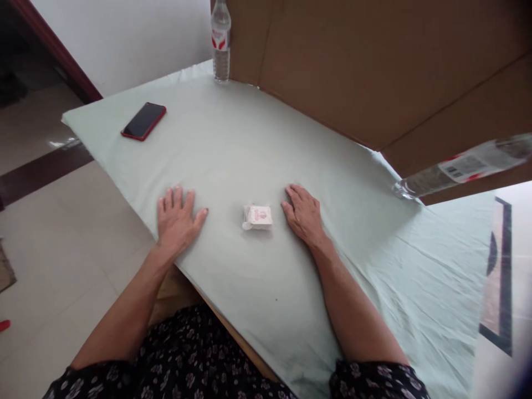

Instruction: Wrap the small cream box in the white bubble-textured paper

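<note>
Small white box (261, 217) between my left hand (177, 224) and my right hand (304, 215)

My two hands rest well apart, palms down on the bench (224, 277), each holding nothing. The left one lies flat, fingers and thumb fanned out. The right one is looser, its fingers closer together and slightly bent, angled inward.

The box sits between them, nearer my right fingers and touching neither hand. It is a squat block with straight edges, red print on its pale top, and thin clear film bunched at its left end.

Under both hands spreads a pale green cloth (233, 144), matte and mostly smooth, gathering into soft wrinkles to the right of my right forearm. My dark sleeves (378, 377) carry a pale flower print.

Ahead of my left hand and further left lies a phone (144, 121), a thin slab with a glossy black face and red rim. Further off, ahead of the gap between my hands, a clear bottle (221, 47) stands upright, its lower half ribbed, its label red and white.

Beyond my right hand rises a broad brown cardboard panel (353, 72), creased along straight folds. Well out to that hand's right, a second bottle (469, 169), also clear, slants in my view; I cannot tell whether it truly leans. Left of my left hand, below the bench, are smooth pale floor tiles (83, 233).
</note>
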`<state>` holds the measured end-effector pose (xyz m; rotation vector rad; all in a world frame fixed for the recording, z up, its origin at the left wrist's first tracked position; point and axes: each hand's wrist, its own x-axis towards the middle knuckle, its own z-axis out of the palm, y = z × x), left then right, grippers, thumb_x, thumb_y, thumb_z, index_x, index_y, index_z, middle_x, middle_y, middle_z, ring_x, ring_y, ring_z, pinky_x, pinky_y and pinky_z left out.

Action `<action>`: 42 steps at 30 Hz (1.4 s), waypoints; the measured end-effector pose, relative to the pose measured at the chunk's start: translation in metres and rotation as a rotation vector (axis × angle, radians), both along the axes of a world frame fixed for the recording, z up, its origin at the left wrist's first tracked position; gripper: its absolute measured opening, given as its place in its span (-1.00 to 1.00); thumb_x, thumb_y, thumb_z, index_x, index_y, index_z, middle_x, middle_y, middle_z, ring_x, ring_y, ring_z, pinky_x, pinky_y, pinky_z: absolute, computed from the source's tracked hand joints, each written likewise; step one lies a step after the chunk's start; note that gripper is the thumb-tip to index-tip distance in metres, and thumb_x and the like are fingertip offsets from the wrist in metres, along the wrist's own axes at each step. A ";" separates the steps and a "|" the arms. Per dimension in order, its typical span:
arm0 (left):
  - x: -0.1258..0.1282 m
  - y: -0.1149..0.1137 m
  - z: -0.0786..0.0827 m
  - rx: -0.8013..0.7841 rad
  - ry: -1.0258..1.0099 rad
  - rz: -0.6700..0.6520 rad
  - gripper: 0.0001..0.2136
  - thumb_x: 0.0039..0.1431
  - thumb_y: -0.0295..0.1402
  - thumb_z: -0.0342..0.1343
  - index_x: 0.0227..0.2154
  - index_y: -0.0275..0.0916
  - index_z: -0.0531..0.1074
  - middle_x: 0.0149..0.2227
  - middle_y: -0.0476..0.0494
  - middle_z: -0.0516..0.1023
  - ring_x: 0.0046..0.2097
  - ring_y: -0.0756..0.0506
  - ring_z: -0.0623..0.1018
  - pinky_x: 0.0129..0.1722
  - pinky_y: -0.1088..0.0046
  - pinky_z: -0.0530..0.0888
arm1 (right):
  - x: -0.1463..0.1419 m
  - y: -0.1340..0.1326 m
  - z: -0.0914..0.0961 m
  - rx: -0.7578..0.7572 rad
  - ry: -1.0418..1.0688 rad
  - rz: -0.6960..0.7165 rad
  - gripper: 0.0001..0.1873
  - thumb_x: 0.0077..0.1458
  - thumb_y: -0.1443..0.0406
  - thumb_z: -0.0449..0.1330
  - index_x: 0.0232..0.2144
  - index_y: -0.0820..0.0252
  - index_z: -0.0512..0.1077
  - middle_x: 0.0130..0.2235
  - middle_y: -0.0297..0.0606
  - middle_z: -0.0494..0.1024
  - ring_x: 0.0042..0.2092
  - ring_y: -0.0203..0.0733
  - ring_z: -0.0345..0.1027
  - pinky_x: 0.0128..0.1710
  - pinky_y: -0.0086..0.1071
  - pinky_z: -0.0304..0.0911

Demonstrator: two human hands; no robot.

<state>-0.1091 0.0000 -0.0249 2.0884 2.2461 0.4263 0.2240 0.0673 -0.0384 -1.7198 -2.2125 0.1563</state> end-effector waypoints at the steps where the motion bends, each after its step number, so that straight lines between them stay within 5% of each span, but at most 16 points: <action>1: -0.010 -0.004 0.000 0.008 0.014 0.034 -0.39 0.39 -0.05 -0.10 0.35 -0.31 0.24 0.45 -0.45 0.12 0.48 -0.51 0.03 0.39 -0.21 0.01 | 0.000 0.000 0.000 0.000 0.000 -0.001 -0.46 0.35 0.18 -0.05 0.27 0.25 0.34 0.33 0.09 0.36 0.37 0.15 0.18 0.29 0.12 0.12; 7: -0.041 -0.018 -0.003 0.059 0.023 0.174 -0.33 0.37 0.01 -0.10 0.36 -0.38 0.22 0.43 -0.56 0.10 0.47 -0.56 0.03 0.37 -0.28 0.02 | 0.001 0.002 -0.003 0.018 0.019 0.004 -0.45 0.35 0.15 -0.06 0.25 0.27 0.36 0.33 0.09 0.37 0.36 0.17 0.18 0.28 0.13 0.11; 19: -0.031 -0.016 0.001 -0.013 0.014 0.317 -0.33 0.34 -0.04 0.00 0.36 -0.42 0.21 0.44 -0.65 0.03 0.47 -0.56 0.00 0.35 -0.29 0.03 | 0.000 0.002 0.000 -0.016 0.004 0.009 -0.46 0.34 0.17 -0.04 0.26 0.29 0.34 0.34 0.08 0.34 0.38 0.12 0.16 0.30 0.05 0.08; 32: -0.029 -0.016 0.008 -0.050 0.019 0.333 -0.34 0.37 -0.05 -0.04 0.36 -0.43 0.20 0.44 -0.66 0.02 0.47 -0.57 -0.01 0.35 -0.31 0.05 | -0.004 -0.005 0.008 -0.048 -0.030 -0.088 -0.44 0.36 0.13 -0.06 0.27 0.27 0.32 0.36 0.08 0.31 0.39 0.13 0.11 0.33 0.09 0.03; 37: -0.028 -0.016 0.011 -0.056 0.029 0.331 -0.34 0.36 -0.05 -0.03 0.37 -0.42 0.19 0.45 -0.64 0.02 0.47 -0.55 -0.01 0.34 -0.31 0.06 | 0.042 -0.038 0.008 -0.042 -0.130 -0.312 -0.38 0.35 0.05 -0.06 0.27 0.33 0.29 0.37 0.16 0.27 0.39 0.27 0.07 0.32 0.21 -0.02; 42: -0.028 -0.017 0.011 -0.053 0.026 0.316 -0.33 0.36 -0.05 -0.02 0.36 -0.42 0.20 0.44 -0.66 0.01 0.47 -0.57 -0.01 0.34 -0.33 0.07 | 0.144 -0.107 0.003 -0.085 -0.174 -0.617 -0.32 0.27 -0.04 -0.10 0.20 0.28 0.37 0.29 0.27 0.35 0.34 0.39 0.17 0.22 0.30 0.12</action>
